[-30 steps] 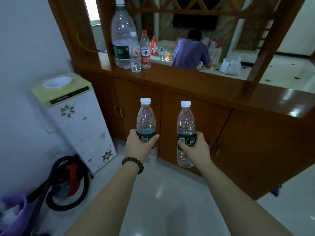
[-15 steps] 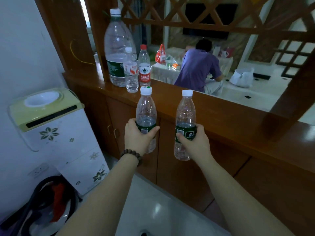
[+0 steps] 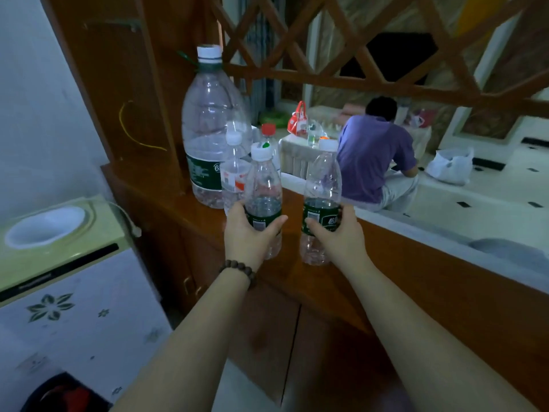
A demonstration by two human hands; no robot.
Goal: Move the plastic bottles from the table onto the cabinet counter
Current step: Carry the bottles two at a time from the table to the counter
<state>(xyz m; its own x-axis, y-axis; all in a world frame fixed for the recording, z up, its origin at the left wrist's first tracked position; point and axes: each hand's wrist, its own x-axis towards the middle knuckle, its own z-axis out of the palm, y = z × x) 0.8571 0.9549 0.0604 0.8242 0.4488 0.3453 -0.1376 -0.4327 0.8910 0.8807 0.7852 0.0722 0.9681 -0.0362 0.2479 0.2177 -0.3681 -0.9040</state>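
— So, what do the hands hold?
— Left hand [image 3: 248, 233] grips one green-labelled water bottle [image 3: 263, 200], right hand [image 3: 340, 236] grips another [image 3: 322, 197].
— Where?
— Upright over the wooden cabinet counter [image 3: 297, 275], beside the large jug [image 3: 212, 129].

I carried both bottles forward and up: the left hand [image 3: 248, 233] brought its bottle [image 3: 263, 200] over the table [image 3: 297, 275], and the right hand [image 3: 341, 233] brought its bottle [image 3: 322, 203] alongside, their bases beneath my fingers [image 3: 274, 222] reaching the table's front edge.
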